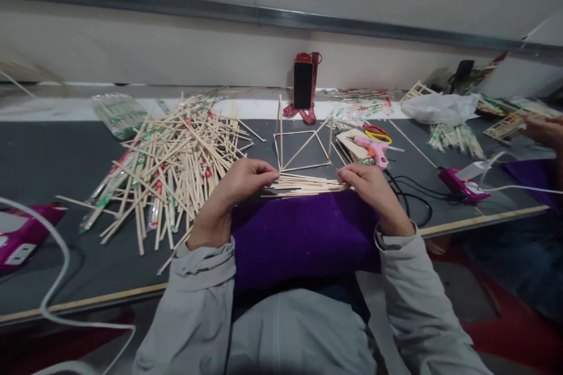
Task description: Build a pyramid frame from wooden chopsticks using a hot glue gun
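Several bare wooden chopsticks (308, 184) lie side by side along the near side of the table, at the back edge of a purple cloth (303, 234). My left hand (246, 184) is closed in a pinch at their left ends. At the right ends, thumb and fingers of my right hand (364, 184) are likewise pressed together on the chopsticks. How many sticks each pinch holds is hidden. Just beyond stands an open frame (301, 169) made of joined chopsticks, with two uprights and a diagonal.
A large loose heap of chopsticks (176, 158), some in wrappers, spreads at left. Behind the frame a phone (302, 85) leans upright. A pink glue gun (373, 149) and scissors (379, 133) lie right. Magenta power strips (461, 184) with cables flank me. Another person's hand (543, 129) is far right.
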`<state>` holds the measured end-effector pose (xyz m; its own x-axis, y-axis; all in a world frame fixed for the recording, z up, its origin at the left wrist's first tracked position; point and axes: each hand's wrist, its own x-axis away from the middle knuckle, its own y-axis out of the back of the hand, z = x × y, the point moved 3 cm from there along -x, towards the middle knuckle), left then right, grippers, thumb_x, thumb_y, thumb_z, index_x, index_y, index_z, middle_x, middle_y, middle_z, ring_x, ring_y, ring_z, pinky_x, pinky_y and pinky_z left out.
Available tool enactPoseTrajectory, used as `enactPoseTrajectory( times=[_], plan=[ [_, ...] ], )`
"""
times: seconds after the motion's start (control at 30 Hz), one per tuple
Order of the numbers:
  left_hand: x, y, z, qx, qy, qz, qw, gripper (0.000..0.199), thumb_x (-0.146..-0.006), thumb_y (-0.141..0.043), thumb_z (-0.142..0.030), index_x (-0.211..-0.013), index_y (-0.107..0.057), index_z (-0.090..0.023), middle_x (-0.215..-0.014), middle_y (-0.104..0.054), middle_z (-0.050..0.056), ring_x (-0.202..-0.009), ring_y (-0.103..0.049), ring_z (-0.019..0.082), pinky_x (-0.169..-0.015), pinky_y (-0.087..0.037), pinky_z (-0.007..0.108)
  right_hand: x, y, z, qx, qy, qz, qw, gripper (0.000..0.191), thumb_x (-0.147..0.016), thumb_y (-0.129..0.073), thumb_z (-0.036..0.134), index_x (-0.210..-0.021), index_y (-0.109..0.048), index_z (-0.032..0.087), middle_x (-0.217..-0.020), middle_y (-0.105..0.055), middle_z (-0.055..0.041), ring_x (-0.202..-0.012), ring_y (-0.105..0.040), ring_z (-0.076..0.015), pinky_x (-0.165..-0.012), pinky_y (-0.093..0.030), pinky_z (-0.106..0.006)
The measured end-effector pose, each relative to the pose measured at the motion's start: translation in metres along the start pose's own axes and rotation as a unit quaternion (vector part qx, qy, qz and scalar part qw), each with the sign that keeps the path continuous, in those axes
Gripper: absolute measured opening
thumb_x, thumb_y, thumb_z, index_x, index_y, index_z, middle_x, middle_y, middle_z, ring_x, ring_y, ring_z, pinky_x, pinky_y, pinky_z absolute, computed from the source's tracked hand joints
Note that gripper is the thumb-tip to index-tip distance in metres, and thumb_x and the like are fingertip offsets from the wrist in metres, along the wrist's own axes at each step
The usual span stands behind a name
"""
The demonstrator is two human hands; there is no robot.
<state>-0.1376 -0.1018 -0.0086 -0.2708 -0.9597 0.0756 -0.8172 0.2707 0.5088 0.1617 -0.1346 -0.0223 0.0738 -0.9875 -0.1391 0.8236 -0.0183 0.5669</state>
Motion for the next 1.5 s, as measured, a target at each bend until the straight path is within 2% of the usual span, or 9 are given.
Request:
enactPoseTrajectory(
  times=[0.17, 0.3, 0.47, 0.6, 0.83, 1.1, 1.2, 1.37, 1.5],
  plan=[
    [0.0, -0.006, 0.002, -0.013, 0.003, 0.004, 1.0, 0.033, -0.075, -0.068, -0.047, -0.075, -0.076, -0.016, -0.059, -0.06, -0.001, -0.054, -0.046, 0.012, -0.052, -0.031, 0.025, 0.004, -0.018, -0.007, -0.012, 0.04, 0.024, 0.999, 0.028, -0.089, -0.061, 0.042, -0.086, -0.078, 0.02, -0.077, -0.074, -0.0023, -0.073, -0.065, -0.0175, -0.071, -0.043, -0.03],
    [0.001, -0.007, 0.003, -0.029, 0.005, 0.013, 0.999, 0.033, -0.078, -0.066, -0.046, -0.075, -0.076, -0.015, -0.058, -0.06, -0.001, -0.054, -0.046, 0.011, -0.053, -0.033, 0.024, 0.005, -0.024, -0.011, -0.023, 0.07, -0.008, 0.997, 0.021, -0.085, -0.064, 0.036, -0.086, -0.079, 0.021, -0.086, -0.079, -0.0038, -0.081, -0.07, -0.0196, -0.077, -0.046, -0.032],
    [-0.005, -0.008, 0.013, -0.071, -0.044, 0.064, 0.994, 0.033, -0.078, -0.07, -0.044, -0.089, -0.084, -0.015, -0.079, -0.077, 0.003, -0.074, -0.064, 0.017, -0.067, -0.044, 0.025, 0.005, -0.022, -0.017, -0.043, 0.051, -0.047, 0.997, 0.021, -0.085, -0.065, 0.036, -0.086, -0.078, 0.021, -0.087, -0.079, -0.0038, -0.082, -0.069, -0.0197, -0.077, -0.047, -0.032],
    [-0.006, -0.008, 0.019, -0.099, -0.05, 0.093, 0.99, 0.033, -0.078, -0.071, -0.044, -0.092, -0.085, -0.016, -0.087, -0.082, 0.004, -0.083, -0.069, 0.021, -0.074, -0.047, 0.027, 0.007, -0.022, -0.018, -0.032, 0.045, -0.02, 0.998, 0.021, -0.083, -0.066, 0.037, -0.084, -0.078, 0.021, -0.083, -0.078, -0.0037, -0.079, -0.069, -0.0195, -0.076, -0.047, -0.032],
    [-0.003, -0.018, 0.008, -0.11, -0.055, 0.106, 0.987, 0.029, -0.08, -0.069, -0.039, -0.088, -0.085, -0.017, -0.083, -0.081, 0.003, -0.082, -0.07, 0.021, -0.074, -0.046, 0.028, 0.007, -0.025, -0.019, -0.023, 0.065, -0.013, 0.998, 0.021, -0.085, -0.064, 0.038, -0.082, -0.076, 0.021, -0.079, -0.075, -0.0035, -0.074, -0.067, -0.019, -0.073, -0.047, -0.032],
    [-0.001, -0.037, -0.002, -0.131, -0.082, 0.132, 0.979, 0.026, -0.084, -0.067, -0.035, -0.091, -0.086, -0.017, -0.084, -0.081, 0.003, -0.081, -0.071, 0.02, -0.075, -0.044, 0.027, 0.012, -0.035, -0.011, -0.017, 0.108, -0.001, 0.994, 0.018, -0.089, -0.065, 0.034, -0.082, -0.076, 0.021, -0.083, -0.077, -0.0042, -0.079, -0.069, -0.0189, -0.075, -0.048, -0.031],
    [-0.001, -0.039, -0.002, -0.15, -0.083, 0.133, 0.976, 0.023, -0.083, -0.069, -0.031, -0.092, -0.086, -0.019, -0.089, -0.083, 0.003, -0.085, -0.073, 0.021, -0.077, -0.045, 0.027, 0.012, -0.033, -0.013, -0.02, 0.096, -0.028, 0.995, 0.019, -0.089, -0.065, 0.035, -0.081, -0.074, 0.021, -0.082, -0.076, -0.0041, -0.078, -0.068, -0.0193, -0.076, -0.048, -0.032],
    [-0.003, -0.041, 0.001, -0.189, -0.089, 0.146, 0.967, 0.02, -0.082, -0.073, -0.026, -0.094, -0.087, -0.021, -0.095, -0.084, 0.004, -0.089, -0.075, 0.021, -0.078, -0.047, 0.026, 0.01, -0.025, -0.02, -0.01, 0.059, -0.12, 0.991, 0.021, -0.089, -0.062, 0.038, -0.082, -0.073, 0.022, -0.087, -0.077, -0.0057, -0.084, -0.069, -0.0219, -0.082, -0.048, -0.035],
    [-0.002, -0.042, -0.002, -0.194, -0.094, 0.149, 0.965, 0.021, -0.082, -0.072, -0.021, -0.096, -0.088, -0.021, -0.096, -0.084, 0.004, -0.09, -0.075, 0.021, -0.079, -0.048, 0.026, 0.009, -0.025, -0.024, 0.011, 0.06, -0.128, 0.99, 0.021, -0.089, -0.061, 0.038, -0.084, -0.074, 0.022, -0.088, -0.078, -0.0062, -0.085, -0.07, -0.0229, -0.082, -0.048, -0.035]
  ],
)
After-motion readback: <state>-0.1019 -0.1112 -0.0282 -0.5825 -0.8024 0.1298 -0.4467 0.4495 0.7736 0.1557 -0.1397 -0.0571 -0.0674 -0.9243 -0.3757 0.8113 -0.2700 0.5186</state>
